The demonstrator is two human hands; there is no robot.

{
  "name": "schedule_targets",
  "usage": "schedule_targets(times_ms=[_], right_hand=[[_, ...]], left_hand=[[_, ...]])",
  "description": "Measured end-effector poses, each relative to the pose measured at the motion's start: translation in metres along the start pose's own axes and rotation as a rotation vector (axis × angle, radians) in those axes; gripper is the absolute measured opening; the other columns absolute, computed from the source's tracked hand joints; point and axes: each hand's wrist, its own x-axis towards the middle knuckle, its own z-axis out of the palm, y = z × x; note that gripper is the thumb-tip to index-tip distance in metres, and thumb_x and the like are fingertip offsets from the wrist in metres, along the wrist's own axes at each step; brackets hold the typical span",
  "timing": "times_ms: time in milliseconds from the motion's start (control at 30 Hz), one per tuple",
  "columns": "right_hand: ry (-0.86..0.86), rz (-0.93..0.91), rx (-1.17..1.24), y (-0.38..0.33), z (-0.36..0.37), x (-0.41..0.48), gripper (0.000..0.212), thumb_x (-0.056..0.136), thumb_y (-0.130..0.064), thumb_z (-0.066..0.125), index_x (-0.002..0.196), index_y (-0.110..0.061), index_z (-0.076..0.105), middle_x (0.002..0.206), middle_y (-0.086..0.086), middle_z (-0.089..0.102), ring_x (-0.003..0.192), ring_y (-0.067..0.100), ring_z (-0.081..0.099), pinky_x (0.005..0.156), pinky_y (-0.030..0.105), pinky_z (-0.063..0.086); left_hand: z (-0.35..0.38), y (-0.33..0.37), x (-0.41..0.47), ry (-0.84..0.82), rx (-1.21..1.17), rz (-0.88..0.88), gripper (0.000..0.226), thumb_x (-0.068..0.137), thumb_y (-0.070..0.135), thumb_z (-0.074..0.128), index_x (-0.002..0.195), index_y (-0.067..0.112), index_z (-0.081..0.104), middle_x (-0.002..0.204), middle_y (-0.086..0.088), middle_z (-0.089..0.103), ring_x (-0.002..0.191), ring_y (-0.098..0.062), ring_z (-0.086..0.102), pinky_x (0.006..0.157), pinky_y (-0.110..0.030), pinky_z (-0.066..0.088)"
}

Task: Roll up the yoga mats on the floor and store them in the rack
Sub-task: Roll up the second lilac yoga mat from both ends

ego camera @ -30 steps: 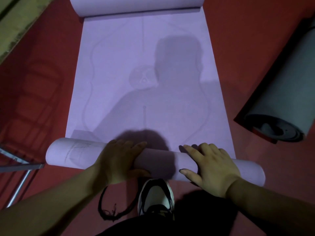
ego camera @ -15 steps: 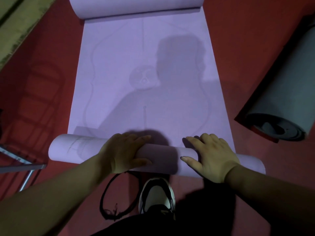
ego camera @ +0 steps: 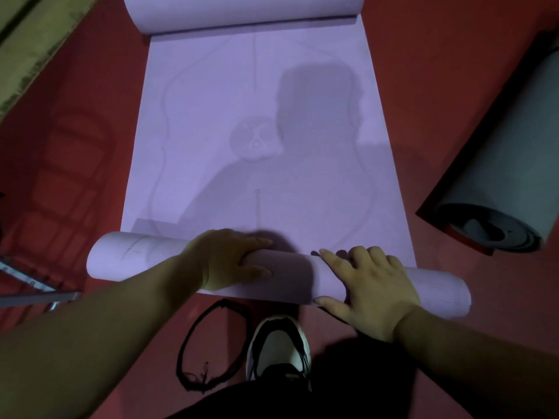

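Observation:
A purple yoga mat (ego camera: 260, 122) lies flat on the red floor, running away from me. Its near end is wound into a roll (ego camera: 290, 276) lying across the view, and its far end (ego camera: 242, 10) curls up too. My left hand (ego camera: 227, 261) cups the roll left of centre, fingers over the top and thumb on the near side. My right hand (ego camera: 372, 288) presses on the roll right of centre with spread, straight fingers. A grey rolled mat (ego camera: 502, 182) lies on the floor at the right, its spiral end facing me.
My black and white shoe (ego camera: 278, 346) stands just behind the roll. A loop of black cord (ego camera: 193, 337) lies on the floor beside it. A metal frame (ego camera: 33, 288) juts in at the left edge. A pale board (ego camera: 33, 40) runs along the top left.
The purple roll has moved a little away from me over the flat mat, with both hands riding on it. The black cord loop behind it shows more.

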Motion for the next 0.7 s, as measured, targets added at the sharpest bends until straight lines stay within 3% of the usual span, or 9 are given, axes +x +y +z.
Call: schedule_targets(times_ms=[100,200,267,533,700], right_hand=[[0.035,-0.018,-0.009,0.003,-0.001,0.008,0.083,0.081,-0.086,0.041,0.149,-0.038,0.047,0.105,0.001,0.06,0.088,0.03,0.056,0.073,0.045,0.049],[-0.003,-0.021,-0.005,0.007,-0.004,0.016,0.085,0.083,-0.087,0.036,0.153,-0.039,0.04,0.104,0.001,0.06,0.091,0.03,0.056,0.075,0.044,0.049],[-0.04,-0.017,-0.002,0.008,-0.006,0.018,0.087,0.083,-0.088,0.033,0.154,-0.039,0.036,0.107,0.001,0.059,0.095,0.03,0.055,0.077,0.045,0.048],[-0.118,0.011,0.038,0.012,-0.015,0.028,0.091,0.08,-0.09,0.024,0.156,-0.04,0.029,0.118,0.0,0.059,0.11,0.029,0.056,0.087,0.045,0.049],[-0.142,-0.008,0.018,0.013,-0.021,0.034,0.087,0.082,-0.087,0.018,0.156,-0.043,0.024,0.126,-0.002,0.053,0.116,0.027,0.051,0.092,0.044,0.046]], left_hand=[[0.006,0.003,-0.006,0.141,0.061,0.018,0.079,0.081,0.09,0.023,0.152,0.055,0.025,0.136,0.006,0.057,0.121,-0.024,0.055,0.097,-0.043,0.044],[0.029,0.012,-0.016,0.493,0.123,0.061,0.062,0.096,0.071,0.034,0.147,0.038,0.047,0.114,-0.003,0.063,0.097,-0.03,0.062,0.08,-0.043,0.051],[0.04,0.017,-0.018,0.572,0.153,0.036,0.064,0.096,0.071,0.04,0.144,0.031,0.056,0.11,-0.005,0.065,0.095,-0.032,0.062,0.078,-0.043,0.049],[0.025,0.017,-0.004,0.482,0.186,-0.017,0.068,0.091,0.08,0.031,0.137,0.038,0.057,0.098,-0.002,0.063,0.086,-0.03,0.06,0.072,-0.04,0.046],[0.013,0.013,0.007,0.36,0.174,-0.058,0.07,0.087,0.084,0.021,0.139,0.048,0.05,0.101,0.0,0.063,0.096,-0.029,0.061,0.078,-0.038,0.046]])
